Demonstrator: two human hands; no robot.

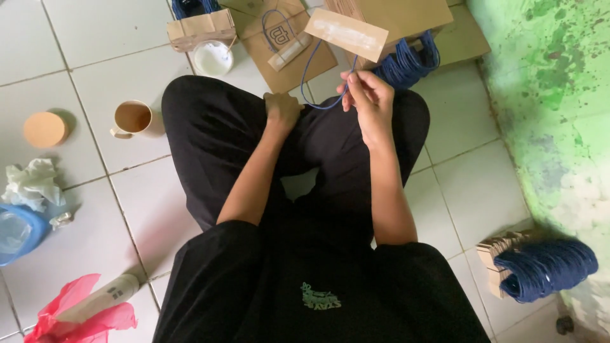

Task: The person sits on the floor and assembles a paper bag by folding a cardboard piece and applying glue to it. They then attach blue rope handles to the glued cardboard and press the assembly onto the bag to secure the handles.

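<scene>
I sit cross-legged on a white tiled floor in black trousers. My right hand [368, 101] is raised and pinches a brown cardboard strip [346, 33] with a blue cord loop [311, 70] attached to it. My left hand [281, 109] rests closed on my left knee, and the cord's lower end runs to it. A brown paper bag [289, 47] with blue handles lies flat on the floor just beyond my knees.
A small white bowl of glue [212, 58], a mug [133, 118] and a round lid [44, 129] sit to the left. Bundles of blue cord handles [546, 267] lie at right by a green wall. Crumpled tissue, a blue container and red plastic [82, 314] lie lower left.
</scene>
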